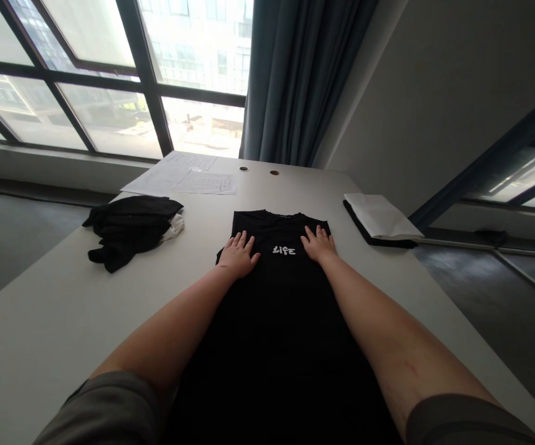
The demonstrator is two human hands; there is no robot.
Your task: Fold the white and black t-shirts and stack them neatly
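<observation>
A black T-shirt point(286, 321) with small white lettering on its chest lies flat on the white table point(77, 315), its neckline toward the window. My left hand point(238, 254) rests palm down on the shirt's left side below the shoulder, fingers spread. On the opposite side, my right hand point(318, 243) lies flat near the right shoulder, fingers apart. Neither hand grips the fabric. The lettering shows between the two hands. No sleeves stick out at the sides of the shirt. Its lower end runs out of the bottom of the view.
A crumpled heap of black clothes point(131, 225) with some white cloth sits at the left. Folded white cloth point(383, 216) lies on folded black cloth point(364, 233) at the right. Paper sheets point(175, 173) and two cable holes are at the far end, before a blue curtain point(295, 80).
</observation>
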